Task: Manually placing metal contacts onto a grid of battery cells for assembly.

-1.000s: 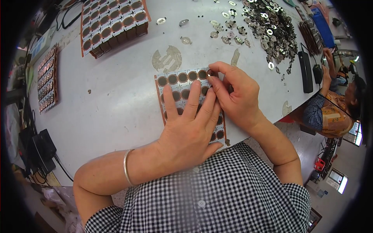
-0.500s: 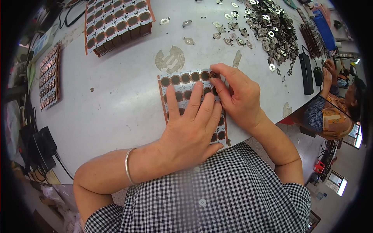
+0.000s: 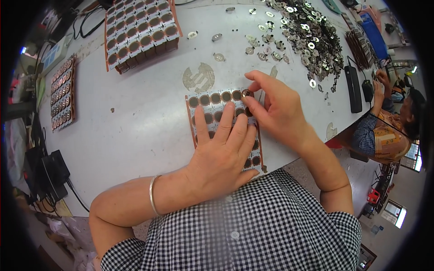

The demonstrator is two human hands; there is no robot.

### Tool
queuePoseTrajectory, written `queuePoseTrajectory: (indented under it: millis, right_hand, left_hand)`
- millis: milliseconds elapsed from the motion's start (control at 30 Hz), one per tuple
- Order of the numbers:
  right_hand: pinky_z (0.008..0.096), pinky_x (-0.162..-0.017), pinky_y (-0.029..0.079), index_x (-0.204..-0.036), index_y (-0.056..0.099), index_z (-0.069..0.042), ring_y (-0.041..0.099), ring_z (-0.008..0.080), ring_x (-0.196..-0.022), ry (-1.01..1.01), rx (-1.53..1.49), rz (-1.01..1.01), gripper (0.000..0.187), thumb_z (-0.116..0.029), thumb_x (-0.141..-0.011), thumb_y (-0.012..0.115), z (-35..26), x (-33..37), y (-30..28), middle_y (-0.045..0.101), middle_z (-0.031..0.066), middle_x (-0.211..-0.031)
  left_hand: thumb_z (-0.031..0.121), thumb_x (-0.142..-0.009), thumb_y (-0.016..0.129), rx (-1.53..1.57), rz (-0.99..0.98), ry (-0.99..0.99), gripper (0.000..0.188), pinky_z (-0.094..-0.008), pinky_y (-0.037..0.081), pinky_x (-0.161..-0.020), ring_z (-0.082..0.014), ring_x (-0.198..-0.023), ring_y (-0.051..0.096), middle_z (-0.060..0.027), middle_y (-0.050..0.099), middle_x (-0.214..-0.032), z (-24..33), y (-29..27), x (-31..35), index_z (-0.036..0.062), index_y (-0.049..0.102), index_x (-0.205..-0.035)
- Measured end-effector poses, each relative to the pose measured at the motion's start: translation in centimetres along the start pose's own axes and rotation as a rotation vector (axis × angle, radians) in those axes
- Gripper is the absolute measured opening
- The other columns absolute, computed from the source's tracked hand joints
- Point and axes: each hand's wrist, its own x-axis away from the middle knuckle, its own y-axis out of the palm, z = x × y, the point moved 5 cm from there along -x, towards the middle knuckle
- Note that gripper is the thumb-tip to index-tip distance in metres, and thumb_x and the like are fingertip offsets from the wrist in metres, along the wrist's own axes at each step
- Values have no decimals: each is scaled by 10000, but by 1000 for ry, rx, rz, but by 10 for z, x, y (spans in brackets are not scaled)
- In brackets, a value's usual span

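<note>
A panel of circuit boards (image 3: 215, 108) with rows of dark round pads and orange side strips lies on the table before me. My left hand (image 3: 218, 151) rests flat on it, fingers spread, covering much of its middle and lower part. At the panel's far right corner sits a small metal battery clip (image 3: 246, 93) over the last pad of the top row. The thumb of my right hand (image 3: 280, 106) touches this clip, while the index finger is raised apart from it. Its other fingers are curled and partly hidden.
A big pile of loose metal clips (image 3: 312, 38) spreads at the far right, several strays beside it. A stack of similar panels (image 3: 142, 38) stands far left, and a panel fitted with clips (image 3: 63, 95) lies left. A co-worker (image 3: 384, 122) sits at the right.
My right index finger has lifted off the clip and the fingers have parted, leaving the clip on the corner pad. The left hand stays on the panel. The view has shifted slightly.
</note>
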Motion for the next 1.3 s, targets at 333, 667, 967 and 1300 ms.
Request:
queuePoseTrajectory:
  millis: [333,667,967,1300]
  right_hand:
    - [393,-866,568,-1080,753,-70,691,321,-993,-485,141,-116,185,-97,-898,734,4,-90,26,740,108,-1096]
    - [228,-741,537,-1098,731,4,655,61,-841,440,-442,-429,173,2,-949,643,14,-54,-1,717,5,-883]
    - [227,-681,504,-1218,691,-34,588,60,-747,149,-252,-357,322,43,-911,629,-2,-35,-1,682,9,-839]
    - [270,-649,496,-1239,666,-44,572,101,-673,-10,-54,-386,365,40,-885,640,-8,-39,-6,658,29,-788]
  left_hand:
    - [580,-698,795,-32,13,22,863,-825,115,-1096,-476,-1426,394,-222,511,-1389,1,-2,-2,2,607,-1309]
    - [537,-709,800,52,-89,36,886,-833,106,-1091,-471,-1429,389,-225,490,-1433,0,-4,-2,-7,582,-1374]
    - [537,-743,773,-2,-68,28,863,-820,94,-1109,-438,-1440,389,-221,498,-1451,2,1,-3,-8,586,-1386]
    - [561,-744,764,-9,-51,37,865,-819,100,-1112,-428,-1432,398,-218,496,-1456,1,2,0,-4,597,-1377]
